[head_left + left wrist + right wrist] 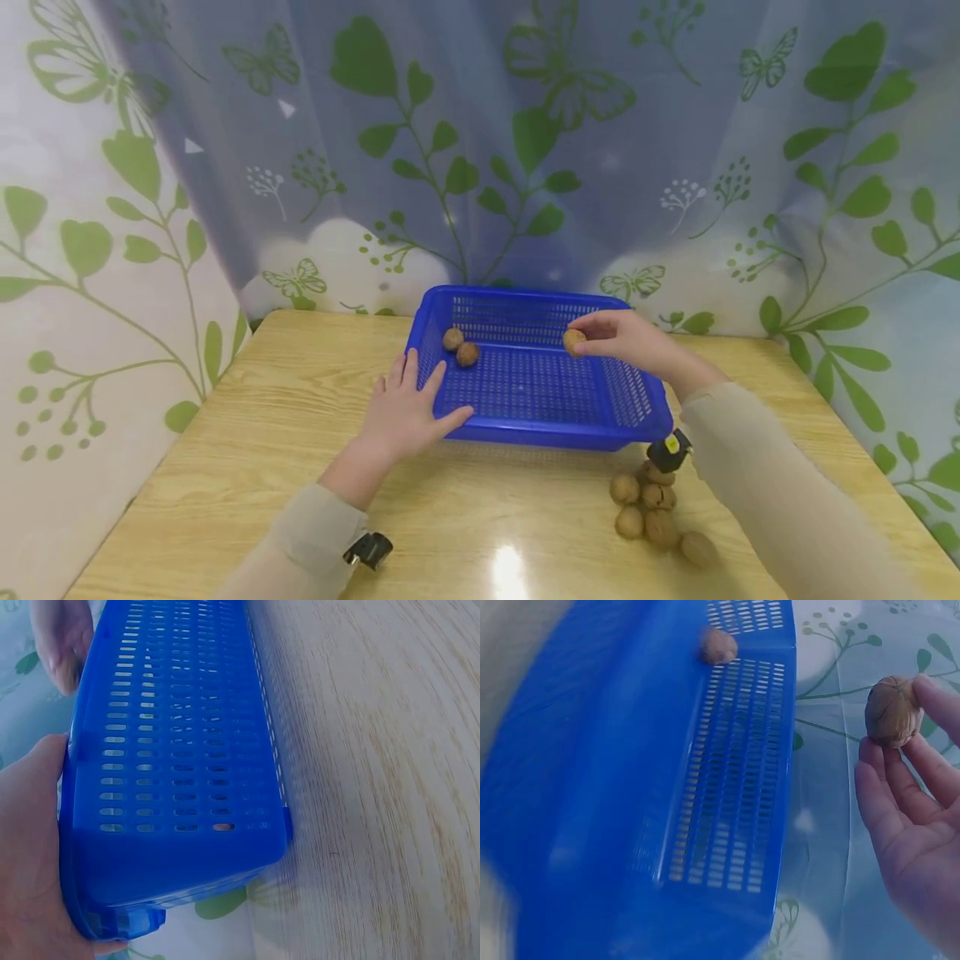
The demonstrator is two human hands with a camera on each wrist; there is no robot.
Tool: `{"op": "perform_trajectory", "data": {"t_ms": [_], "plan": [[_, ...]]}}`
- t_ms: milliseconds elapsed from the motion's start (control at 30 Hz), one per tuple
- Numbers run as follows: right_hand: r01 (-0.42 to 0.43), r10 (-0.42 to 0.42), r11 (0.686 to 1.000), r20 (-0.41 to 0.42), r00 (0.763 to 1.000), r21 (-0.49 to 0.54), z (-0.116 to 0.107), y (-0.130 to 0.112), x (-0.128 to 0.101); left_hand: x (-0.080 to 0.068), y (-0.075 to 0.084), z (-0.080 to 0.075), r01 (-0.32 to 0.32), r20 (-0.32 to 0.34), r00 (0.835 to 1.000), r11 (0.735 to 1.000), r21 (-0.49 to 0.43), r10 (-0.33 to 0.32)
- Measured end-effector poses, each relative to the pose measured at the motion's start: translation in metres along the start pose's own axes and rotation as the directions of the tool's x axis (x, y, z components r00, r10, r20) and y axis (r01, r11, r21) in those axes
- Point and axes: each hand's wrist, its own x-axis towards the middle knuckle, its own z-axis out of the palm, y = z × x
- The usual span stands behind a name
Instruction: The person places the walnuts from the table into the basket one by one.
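Between thumb and fingertips, my right hand (626,340) pinches a walnut (574,342) over the right part of a blue plastic basket (525,431). The same walnut (894,712) appears in the right wrist view, held at the fingertips above the rim's height. Two other walnuts (460,346) lie inside the basket at its left end. My left hand (405,417), fingers spread, rests on the basket's front left corner. From the left wrist, that hand (30,847) lies along the rim of the basket (180,862).
Several walnuts (660,527) sit in a loose group on the wooden table (315,375), in front of the basket's right corner and beside my right sleeve. A printed curtain (480,225) hangs right behind the basket.
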Motion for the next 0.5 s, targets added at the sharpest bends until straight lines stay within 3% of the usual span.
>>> {"op": "perform_trajectory", "data": {"t_ms": [233, 500], "plan": [[-0.015, 0.015, 0.999, -0.002, 1.0, 0.045, 0.005, -0.009, 0.05, 0.001, -0.003, 0.0, 0.007, -0.01, 1.0, 1.0, 0.004, -0.007], [-0.08, 0.08, 0.995, 0.004, 0.997, 0.062, 0.022, 0.007, 0.098, 0.002, -0.003, 0.004, 0.013, -0.007, 1.0, 1.0, 0.013, -0.013]]}}
